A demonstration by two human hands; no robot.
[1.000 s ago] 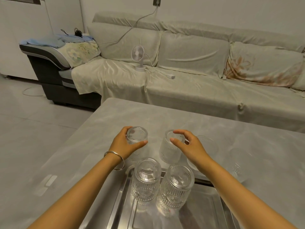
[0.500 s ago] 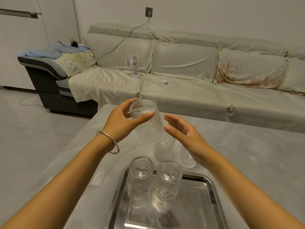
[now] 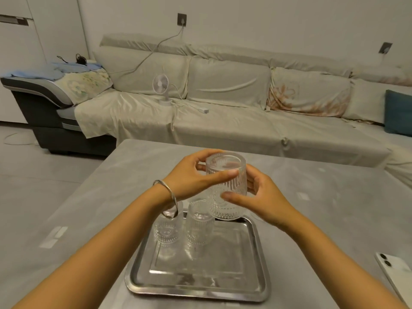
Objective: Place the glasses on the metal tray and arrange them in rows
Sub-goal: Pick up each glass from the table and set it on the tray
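Observation:
A ribbed clear glass (image 3: 227, 186) hangs in the air above the far right corner of the metal tray (image 3: 196, 284). My left hand (image 3: 191, 175) grips it near its upper end, and my right hand (image 3: 260, 197) holds its lower side. Two more ribbed glasses stand on the tray's far left part: one (image 3: 166, 229) partly behind my left wrist, the other (image 3: 199, 224) right beside it. Other glasses beyond the tray are hidden by my hands.
The tray lies on a grey table (image 3: 89, 208). A white phone (image 3: 394, 275) rests at the table's right edge. White tape marks (image 3: 53, 237) sit on the left. Beyond the table stands a covered sofa (image 3: 223, 121) with a small fan (image 3: 161, 88).
My left hand has brought the raised glass right and lower, over the tray's far right corner. My right hand, open before, has closed onto the same glass.

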